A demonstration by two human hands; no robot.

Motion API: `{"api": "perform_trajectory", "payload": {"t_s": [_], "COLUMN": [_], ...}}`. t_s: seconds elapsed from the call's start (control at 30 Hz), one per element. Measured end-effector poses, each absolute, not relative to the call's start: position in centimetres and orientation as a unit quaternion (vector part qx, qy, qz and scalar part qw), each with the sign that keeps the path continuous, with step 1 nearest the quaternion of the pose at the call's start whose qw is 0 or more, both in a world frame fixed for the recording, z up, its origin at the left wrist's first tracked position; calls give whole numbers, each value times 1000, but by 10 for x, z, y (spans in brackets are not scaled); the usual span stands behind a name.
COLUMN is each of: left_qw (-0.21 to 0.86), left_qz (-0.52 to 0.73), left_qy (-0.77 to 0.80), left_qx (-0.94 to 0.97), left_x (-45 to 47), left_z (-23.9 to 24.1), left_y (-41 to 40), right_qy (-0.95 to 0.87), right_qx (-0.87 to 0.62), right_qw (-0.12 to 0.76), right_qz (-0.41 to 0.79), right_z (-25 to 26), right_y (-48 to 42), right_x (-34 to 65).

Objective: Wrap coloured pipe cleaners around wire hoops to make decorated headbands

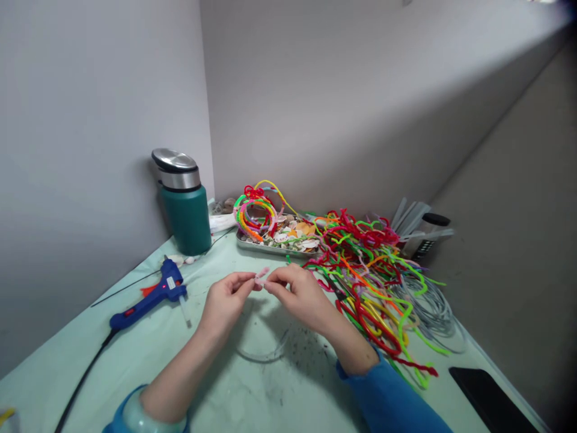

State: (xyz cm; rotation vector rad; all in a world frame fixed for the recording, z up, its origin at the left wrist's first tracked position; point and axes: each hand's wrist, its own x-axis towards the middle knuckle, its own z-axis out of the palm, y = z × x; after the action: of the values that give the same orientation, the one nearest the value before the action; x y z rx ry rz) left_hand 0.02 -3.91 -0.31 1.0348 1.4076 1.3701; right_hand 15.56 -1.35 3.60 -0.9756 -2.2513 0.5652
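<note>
Between the fingertips of both hands, over the middle of the table, is a short, pale pink, fuzzy pipe cleaner [262, 273]. My left hand [228, 300] pinches it from the left. From the right, my right hand [303, 294] also has thumb and fingers closed on it. Below the hands a clear, pale ring [264, 357] shows as a curved band. Its upper part is hidden by the hands, so I cannot tell whether they hold it too.
At left are a blue glue gun [151, 294] with a glue stick and a green bottle [187, 219]. A metal tray [279, 248] of shells stands behind my hands. Rightward lie tangled pipe cleaners [360, 240], red-handled scissors [376, 328], coiled grey cord [428, 307] and a black phone [489, 397].
</note>
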Motion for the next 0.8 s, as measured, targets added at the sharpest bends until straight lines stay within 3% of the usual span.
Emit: {"api": "perform_trajectory", "payload": {"t_s": [0.13, 0.43, 0.8], "left_qw": [409, 395, 435], "left_qz": [556, 556, 482], "left_qy": [562, 551, 505], "left_qx": [455, 481, 569], "left_x": [0, 2, 6], "left_z": [-5, -7, 1], "left_y": [-38, -38, -48], "right_qy": [-853, -893, -818], "right_qx": [-346, -320, -358], "right_qw": [336, 313, 404], "right_qz": [198, 49, 200], "right_z": [39, 39, 35], "right_y": [-13, -8, 0], "right_x": [156, 164, 168]}}
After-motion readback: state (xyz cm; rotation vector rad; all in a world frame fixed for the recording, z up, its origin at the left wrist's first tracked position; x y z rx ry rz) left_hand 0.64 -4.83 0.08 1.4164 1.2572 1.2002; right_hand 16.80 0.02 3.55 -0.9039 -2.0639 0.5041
